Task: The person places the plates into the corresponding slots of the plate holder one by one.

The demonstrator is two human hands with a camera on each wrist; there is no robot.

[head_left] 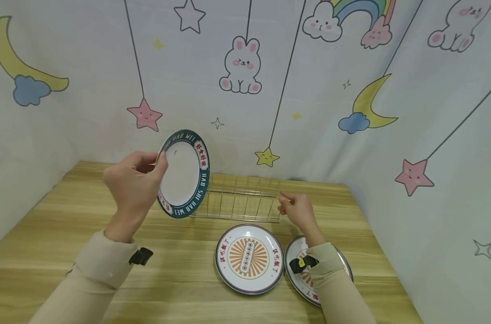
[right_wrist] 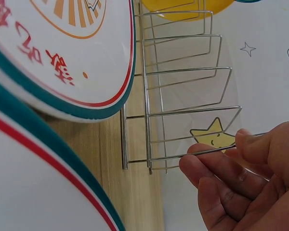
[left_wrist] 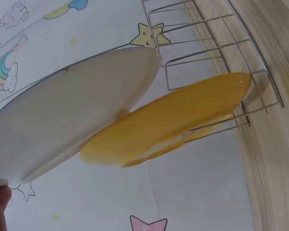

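Observation:
My left hand (head_left: 136,182) grips a round plate (head_left: 182,173) by its left edge, thumb on the front. The plate is tilted up in the air, white inside, with a dark green lettered rim. In the left wrist view its pale underside (left_wrist: 72,101) appears beside a yellow plate (left_wrist: 178,120) standing in the wire rack (left_wrist: 241,41). From the head, the held plate hides that left end of the rack. At the rack's right end, my right hand (head_left: 297,209) pinches the end wire between thumb and fingers, clearly visible in the right wrist view.
In front of the rack a white plate (head_left: 249,274) with an orange sunburst lies face up on the wooden table (head_left: 180,270). A similar plate (head_left: 295,249) lies to its right, partly under my right forearm. A patterned curtain (head_left: 213,148) hangs behind.

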